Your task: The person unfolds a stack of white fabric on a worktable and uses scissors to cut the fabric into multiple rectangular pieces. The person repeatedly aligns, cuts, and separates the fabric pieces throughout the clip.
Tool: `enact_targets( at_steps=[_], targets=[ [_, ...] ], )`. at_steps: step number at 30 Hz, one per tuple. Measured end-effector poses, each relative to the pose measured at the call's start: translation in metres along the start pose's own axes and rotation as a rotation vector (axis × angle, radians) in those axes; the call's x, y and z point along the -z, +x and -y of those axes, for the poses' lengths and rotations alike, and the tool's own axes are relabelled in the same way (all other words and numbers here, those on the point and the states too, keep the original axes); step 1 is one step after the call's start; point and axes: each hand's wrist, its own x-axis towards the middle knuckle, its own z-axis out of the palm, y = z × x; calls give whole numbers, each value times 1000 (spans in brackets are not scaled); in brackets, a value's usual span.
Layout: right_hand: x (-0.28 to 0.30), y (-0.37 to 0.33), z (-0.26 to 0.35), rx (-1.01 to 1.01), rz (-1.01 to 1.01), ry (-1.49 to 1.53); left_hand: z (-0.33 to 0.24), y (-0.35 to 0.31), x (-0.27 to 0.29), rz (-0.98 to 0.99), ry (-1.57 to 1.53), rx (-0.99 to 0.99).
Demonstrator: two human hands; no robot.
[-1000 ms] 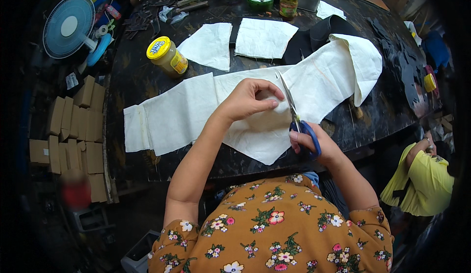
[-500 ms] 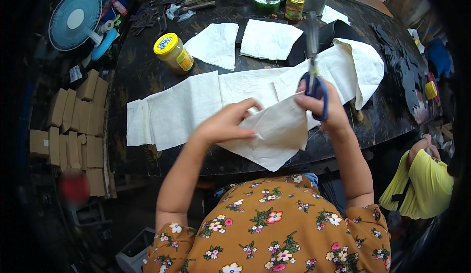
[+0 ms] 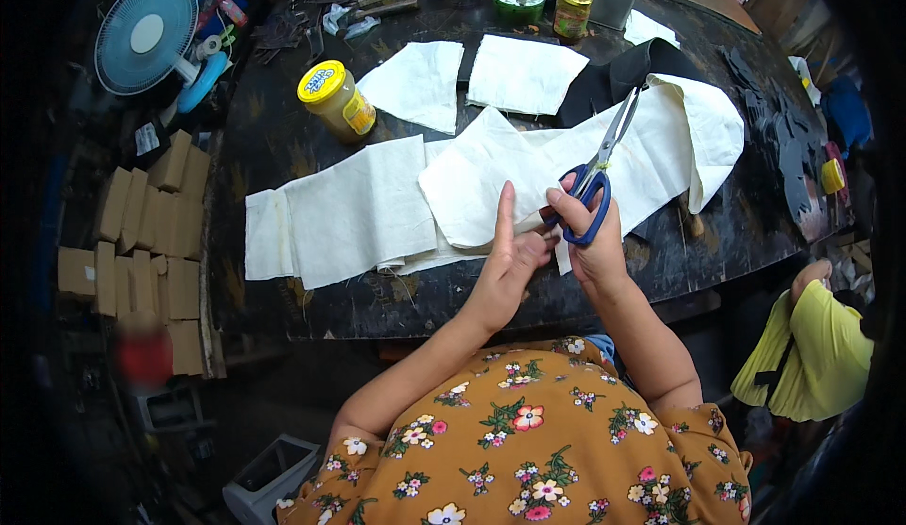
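Note:
My right hand [image 3: 599,246] holds scissors [image 3: 587,194] by their blue handles, with the metal blades slightly apart and pointing away to the upper right. Close beside it is my left hand [image 3: 510,275], its index finger stretched out along the edge of a white cloth piece [image 3: 477,180] and its thumb toward the right hand. Its other fingers are partly hidden. That piece lies over a long white cloth strip [image 3: 354,209], which runs across the table and folds over at its right end. A small dark red thing shows between the hands; I cannot make out what it is.
Beyond the strip lie two more white cloth pieces [image 3: 527,75] and a yellow-lidded jar [image 3: 337,100]. Tins and a green tub [image 3: 518,3] stand farther back. Dark scraps cover the table's right side. A fan [image 3: 146,34] and stacked cardboard boxes [image 3: 142,251] are at left.
The cloth piece, raised near me before, now lies flat farther away on the strip. My left hand has moved right, toward my right hand. The scissors have come lower and tilted right.

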Motion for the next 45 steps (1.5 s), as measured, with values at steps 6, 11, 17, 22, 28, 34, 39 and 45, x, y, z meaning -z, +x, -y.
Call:
enact_targets(
  at_steps=[6, 11, 17, 22, 28, 34, 39, 45],
  targets=[
    [5, -8, 17, -4, 168, -256, 5, 35, 1, -224, -565, -169],
    [46, -41, 40, -400, 621, -232, -18, 43, 13, -336, -657, -165],
    [65, -65, 34, -484, 695, -159, -22, 43, 4, -319, -631, -114],
    [69, -66, 30, -486, 649, -169, -19, 41, -1, -315, -594, -110],
    [71, -71, 31, -462, 623, -132, -15, 40, 0, -302, -570, -105],
    [79, -73, 32, -505, 598, -105, -8, 40, 1, -309, -520, -105],
    [80, -77, 23, -565, 633, 105, 2, 37, -4, -311, -233, -230],
    [74, -80, 10, -576, 678, 234, 14, 36, -4, -362, -300, -262]
  ],
)
